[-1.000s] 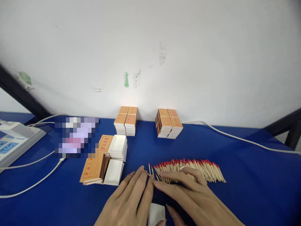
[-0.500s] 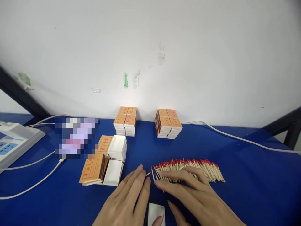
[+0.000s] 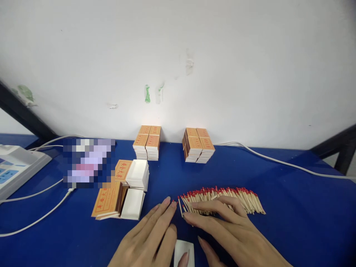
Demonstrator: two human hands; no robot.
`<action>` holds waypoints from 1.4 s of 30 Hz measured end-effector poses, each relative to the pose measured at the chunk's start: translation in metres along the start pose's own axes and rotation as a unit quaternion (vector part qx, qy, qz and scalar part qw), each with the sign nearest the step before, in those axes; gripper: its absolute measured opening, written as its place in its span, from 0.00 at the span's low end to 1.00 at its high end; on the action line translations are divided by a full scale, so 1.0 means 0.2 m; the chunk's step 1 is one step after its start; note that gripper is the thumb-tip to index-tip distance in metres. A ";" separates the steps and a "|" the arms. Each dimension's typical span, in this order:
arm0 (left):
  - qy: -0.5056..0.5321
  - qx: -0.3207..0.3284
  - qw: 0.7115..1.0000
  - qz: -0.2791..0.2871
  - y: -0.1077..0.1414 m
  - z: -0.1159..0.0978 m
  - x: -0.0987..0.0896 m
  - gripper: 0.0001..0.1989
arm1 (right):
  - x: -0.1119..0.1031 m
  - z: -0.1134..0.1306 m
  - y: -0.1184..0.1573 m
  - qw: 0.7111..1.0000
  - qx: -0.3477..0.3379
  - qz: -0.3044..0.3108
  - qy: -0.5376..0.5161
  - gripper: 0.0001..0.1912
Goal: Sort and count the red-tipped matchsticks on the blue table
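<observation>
I see my right hand (image 3: pixel 222 226) lying flat, fingers spread open over the near-left end of the row of matches (image 3: pixel 222 200), gripping nothing. My left hand (image 3: pixel 150 237), also open and flat, touches a stray match (image 3: pixel 174 203) just left of that row. A white tray (image 3: pixel 183 252) sits nearer than the row, between both hands.

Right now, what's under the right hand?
The right hand lies flat with its fingers on the near left end of the pile of matches. Red heads show beyond the fingers. The matches and blue table beneath the palm are hidden.
</observation>
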State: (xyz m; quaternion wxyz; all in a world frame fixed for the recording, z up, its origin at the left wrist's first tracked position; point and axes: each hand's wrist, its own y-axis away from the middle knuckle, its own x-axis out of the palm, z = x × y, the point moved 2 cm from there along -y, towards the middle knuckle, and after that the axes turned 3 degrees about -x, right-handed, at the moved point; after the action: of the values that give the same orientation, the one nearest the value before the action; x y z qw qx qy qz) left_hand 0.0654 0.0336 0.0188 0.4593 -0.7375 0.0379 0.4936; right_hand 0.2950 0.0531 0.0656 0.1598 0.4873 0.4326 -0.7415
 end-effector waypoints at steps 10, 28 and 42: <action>0.013 0.015 1.000 0.006 -0.01 -0.01 0.01 0.10 | 0.04 0.01 0.02 0.999 0.005 0.040 -0.018 0.27; 0.058 0.024 0.997 0.035 -0.01 0.01 0.00 0.09 | 0.06 0.00 0.04 0.997 -0.012 0.080 -0.012 0.36; 0.042 -0.010 0.998 0.038 0.00 0.01 -0.01 0.19 | 0.05 0.00 0.01 0.997 -0.006 0.076 -0.008 0.29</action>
State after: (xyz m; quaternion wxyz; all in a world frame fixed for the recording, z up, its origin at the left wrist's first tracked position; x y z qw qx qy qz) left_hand 0.0634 0.0345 0.0211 0.4307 -0.7600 0.0803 0.4800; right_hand 0.2924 0.0540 0.0558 0.2222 0.5116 0.3972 -0.7288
